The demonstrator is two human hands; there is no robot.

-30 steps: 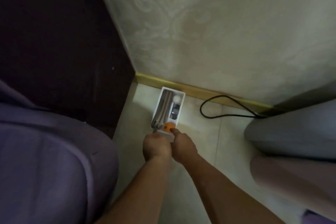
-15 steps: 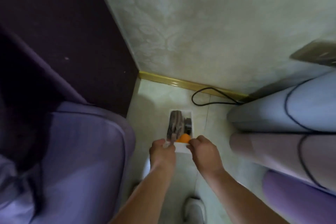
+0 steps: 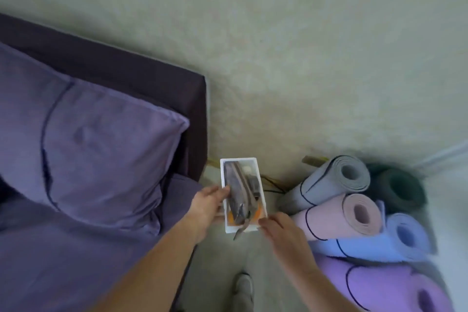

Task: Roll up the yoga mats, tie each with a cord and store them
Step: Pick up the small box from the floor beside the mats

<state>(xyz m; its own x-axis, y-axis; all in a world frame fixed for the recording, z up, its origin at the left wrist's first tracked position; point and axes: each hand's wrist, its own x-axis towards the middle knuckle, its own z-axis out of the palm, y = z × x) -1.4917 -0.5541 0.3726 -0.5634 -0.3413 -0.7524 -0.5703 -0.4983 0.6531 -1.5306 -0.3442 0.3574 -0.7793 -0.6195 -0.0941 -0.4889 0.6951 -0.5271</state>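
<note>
Left hand (image 3: 210,206) grips the box (image 3: 230,227) by its long side; right hand (image 3: 278,232) pinches the near corner. The box seems lifted off the floor; its contents are grey and orange, and blurred. Likely step: carrying the box off. Keep it level with both grips firm, since a loose strap hangs past the near end. Just right of the right hand, five mats (image 3: 342,215) lie rolled and stacked by the wall: grey, pink, blue, purple, with dark green behind. A dark cord (image 3: 307,223) rings each of the front four; the green one's is unclear. Left of the left hand is a purple cushion (image 3: 106,149).
</note>
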